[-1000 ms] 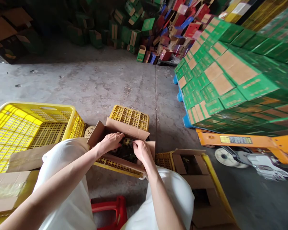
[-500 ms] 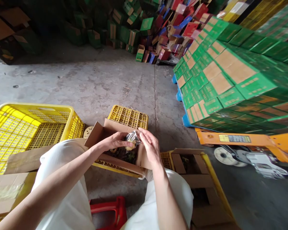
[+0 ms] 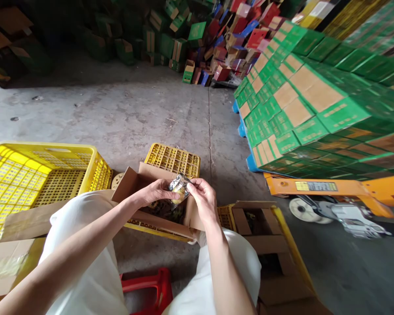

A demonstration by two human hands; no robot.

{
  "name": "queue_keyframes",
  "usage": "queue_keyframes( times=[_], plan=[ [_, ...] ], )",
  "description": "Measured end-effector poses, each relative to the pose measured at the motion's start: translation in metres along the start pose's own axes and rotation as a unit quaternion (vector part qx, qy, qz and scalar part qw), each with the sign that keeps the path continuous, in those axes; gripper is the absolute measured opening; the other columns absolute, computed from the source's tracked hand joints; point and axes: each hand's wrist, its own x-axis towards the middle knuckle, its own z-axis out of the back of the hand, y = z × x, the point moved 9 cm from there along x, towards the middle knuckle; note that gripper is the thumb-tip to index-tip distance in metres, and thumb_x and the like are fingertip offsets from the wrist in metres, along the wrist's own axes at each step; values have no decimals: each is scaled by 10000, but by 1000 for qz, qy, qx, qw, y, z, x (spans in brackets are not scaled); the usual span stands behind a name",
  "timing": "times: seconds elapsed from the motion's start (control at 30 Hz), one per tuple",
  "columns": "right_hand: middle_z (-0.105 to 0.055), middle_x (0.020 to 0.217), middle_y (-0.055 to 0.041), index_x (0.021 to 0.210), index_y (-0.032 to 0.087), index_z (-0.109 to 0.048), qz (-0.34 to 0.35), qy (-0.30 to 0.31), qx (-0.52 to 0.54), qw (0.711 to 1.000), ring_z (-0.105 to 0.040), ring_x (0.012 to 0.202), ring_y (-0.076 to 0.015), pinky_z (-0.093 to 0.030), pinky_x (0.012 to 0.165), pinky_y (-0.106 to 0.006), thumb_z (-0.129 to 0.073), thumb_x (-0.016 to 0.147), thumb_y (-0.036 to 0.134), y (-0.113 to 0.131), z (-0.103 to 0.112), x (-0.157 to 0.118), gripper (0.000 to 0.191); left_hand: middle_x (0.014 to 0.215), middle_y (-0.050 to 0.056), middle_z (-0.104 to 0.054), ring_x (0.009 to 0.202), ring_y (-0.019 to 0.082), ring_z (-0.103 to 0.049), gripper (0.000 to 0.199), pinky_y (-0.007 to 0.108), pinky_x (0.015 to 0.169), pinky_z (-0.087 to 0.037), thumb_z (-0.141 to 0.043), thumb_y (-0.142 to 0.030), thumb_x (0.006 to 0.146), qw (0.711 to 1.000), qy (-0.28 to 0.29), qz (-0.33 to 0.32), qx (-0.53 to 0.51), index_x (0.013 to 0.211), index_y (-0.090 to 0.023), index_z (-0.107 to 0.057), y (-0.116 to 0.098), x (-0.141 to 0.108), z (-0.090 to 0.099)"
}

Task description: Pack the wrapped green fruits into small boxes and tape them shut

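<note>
In the head view, a wrapped item (image 3: 178, 191) is held above an open carton (image 3: 164, 222), gripped by the left hand (image 3: 157, 191), presumably for steadiness, while its film (image 3: 181, 179) is pinched by the right hand (image 3: 204, 197). The carton is raised on a yellow crate (image 3: 173, 159).

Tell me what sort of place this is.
Probably a warehouse or packing area: green cartons stacked on a blue pallet, an orange pallet jack beside them, and a large yellow crate on the left.
</note>
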Motion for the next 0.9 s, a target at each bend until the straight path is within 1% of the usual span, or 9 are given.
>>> queue_keyframes(
  times=[0.1, 0.23, 0.33, 0.4, 0.5, 0.57, 0.67, 0.8, 0.9],
  plan=[
    [-759, 890, -6, 905, 239, -749, 18, 6, -5, 1000, -696, 830, -178, -575, 842, -316, -919, 788, 435, 3, -2, -1, 285, 983, 64, -825, 882, 190, -716, 502, 289, 885, -525, -1015, -418, 717, 1000, -6, -7, 15, 1099, -142, -842, -2, 1, 2],
    [-768, 923, -16, 924, 244, -758, 28, 21, -18, 999, -713, 858, -188, -585, 863, -324, -909, 804, 450, 7, -6, -2, 282, 946, 44, -822, 840, 182, -704, 471, 280, 835, -527, -1030, -388, 682, 999, -23, -13, 26, 1042, -148, -845, -6, -1, 5],
    [-787, 958, -32, 942, 246, -767, 32, 23, -37, 999, -734, 891, -207, -601, 888, -342, -895, 814, 483, 9, -6, -2, 299, 934, 56, -826, 828, 186, -716, 440, 275, 816, -531, -1017, -409, 715, 999, -26, -14, 25, 1018, -138, -849, -5, -3, 6],
    [-797, 966, -41, 973, 247, -769, 28, 17, -42, 999, -746, 899, -222, -614, 890, -358, -862, 840, 534, 10, -5, -2, 330, 902, 75, -825, 817, 194, -731, 400, 273, 801, -539, -994, -438, 759, 1000, -25, -8, 12, 952, -119, -849, -1, -4, 6],
    [-801, 943, -54, 991, 246, -762, 16, 3, -36, 999, -758, 893, -242, -629, 870, -375, -815, 873, 603, 8, -1, -1, 380, 879, 106, -828, 815, 207, -760, 396, 273, 785, -565, -974, -472, 793, 998, -38, 4, -45, 859, -107, -839, 4, -5, 8],
    [-801, 932, -54, 975, 245, -761, 17, -4, -39, 999, -757, 893, -245, -627, 875, -375, -817, 871, 611, 8, 1, -1, 385, 962, 138, -843, 887, 229, -789, 393, 289, 835, -597, -973, -466, 803, 995, -39, 12, -91, 893, -105, -844, 5, -5, 8],
    [-806, 953, -50, 974, 247, -781, 27, 5, -59, 998, -748, 892, -236, -614, 874, -361, -824, 870, 595, 10, 0, -3, 365, 1086, 175, -843, 1003, 262, -807, 371, 329, 927, -621, -968, -427, 824, 990, -21, 15, -139, 951, -102, -842, 3, -4, 4],
    [-812, 969, -43, 993, 245, -807, 47, 25, -77, 996, -739, 901, -225, -601, 857, -337, -827, 885, 535, 16, -4, -5, 310, 1096, 188, -840, 1007, 268, -817, 348, 336, 926, -635, -956, -395, 851, 984, 3, 23, -175, 979, -98, -828, 5, -4, 1],
    [-821, 986, -45, 1006, 244, -810, 48, 35, -72, 996, -747, 927, -231, -606, 882, -344, -818, 896, 518, 16, -6, -6, 295, 1130, 207, -832, 1077, 299, -816, 368, 345, 933, -639, -918, -390, 897, 979, 21, 32, -199, 1087, -91, -817, 9, -4, -1]
  ],
)
